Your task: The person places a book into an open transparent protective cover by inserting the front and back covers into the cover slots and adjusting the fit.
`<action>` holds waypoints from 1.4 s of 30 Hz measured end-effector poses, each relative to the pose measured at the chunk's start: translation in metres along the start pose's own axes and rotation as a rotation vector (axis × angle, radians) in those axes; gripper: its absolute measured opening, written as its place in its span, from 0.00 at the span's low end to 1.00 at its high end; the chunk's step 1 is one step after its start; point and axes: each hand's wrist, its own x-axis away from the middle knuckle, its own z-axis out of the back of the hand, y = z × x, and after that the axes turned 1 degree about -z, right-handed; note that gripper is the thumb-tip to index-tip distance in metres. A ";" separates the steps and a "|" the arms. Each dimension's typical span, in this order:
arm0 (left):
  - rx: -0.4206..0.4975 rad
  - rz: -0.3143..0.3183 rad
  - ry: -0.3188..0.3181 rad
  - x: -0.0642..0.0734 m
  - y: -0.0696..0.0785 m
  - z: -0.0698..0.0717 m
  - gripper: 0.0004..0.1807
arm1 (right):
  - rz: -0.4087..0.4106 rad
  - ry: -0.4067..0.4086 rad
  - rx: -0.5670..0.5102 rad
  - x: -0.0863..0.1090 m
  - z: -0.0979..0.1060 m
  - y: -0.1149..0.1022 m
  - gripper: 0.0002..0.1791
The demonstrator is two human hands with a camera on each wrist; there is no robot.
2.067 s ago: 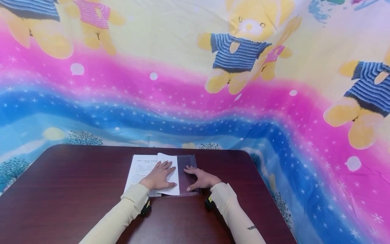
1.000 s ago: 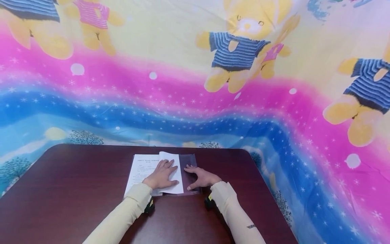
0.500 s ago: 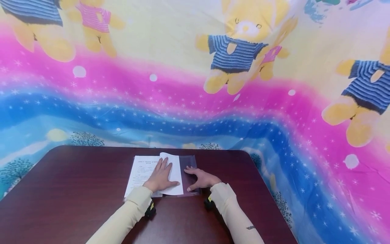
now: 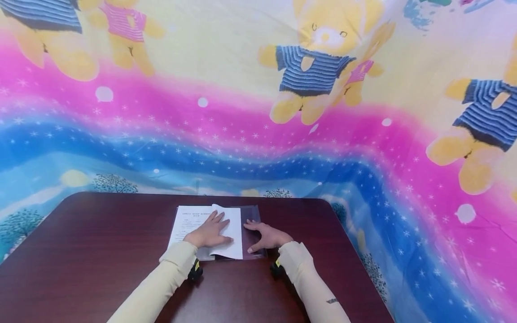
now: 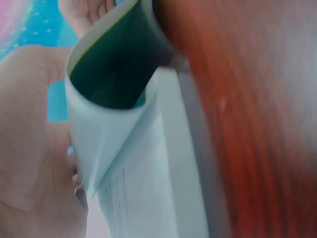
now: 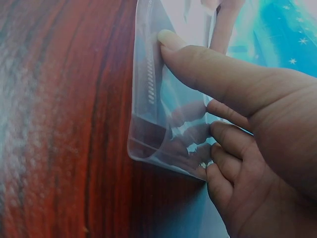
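Note:
A white printed booklet (image 4: 186, 225) lies on a clear plastic cover (image 4: 251, 215) on the dark table. My left hand (image 4: 211, 231) rests with spread fingers on a white leaf (image 4: 235, 224) at the booklet's right side. In the left wrist view, a cover (image 5: 96, 131) with a dark green inner side curls up over the printed page (image 5: 143, 186), beside my left palm. My right hand (image 4: 271, 237) touches the plastic's right part, thumb and fingers apart. Its thumb (image 6: 185, 62) lies on the clear plastic in the right wrist view, and its other fingertips meet the plastic's edge.
The dark red-brown table (image 4: 101, 251) has rounded far corners. Behind it and to the right hangs a bright cloth (image 4: 242, 134) printed with bears. A black wrist device (image 4: 195, 271) sits under the left cuff and another (image 4: 276, 268) under the right one.
The white leaf has shifted slightly right under my left hand. Its fingers drew closer together, then spread again as the hand moved slightly back to the left. My right hand stays in place.

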 end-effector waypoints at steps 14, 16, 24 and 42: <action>0.013 -0.079 -0.014 0.004 -0.007 -0.001 0.40 | -0.001 -0.002 0.006 0.001 0.000 0.001 0.50; -0.001 -0.071 -0.017 0.004 -0.007 -0.002 0.40 | 0.000 -0.001 0.007 0.001 0.000 0.001 0.50; -0.027 -0.078 0.004 0.002 -0.004 -0.006 0.40 | 0.004 0.001 0.015 -0.001 0.000 0.002 0.50; -0.047 -0.071 0.019 -0.003 -0.002 -0.014 0.40 | 0.023 -0.002 0.009 -0.003 0.000 0.004 0.50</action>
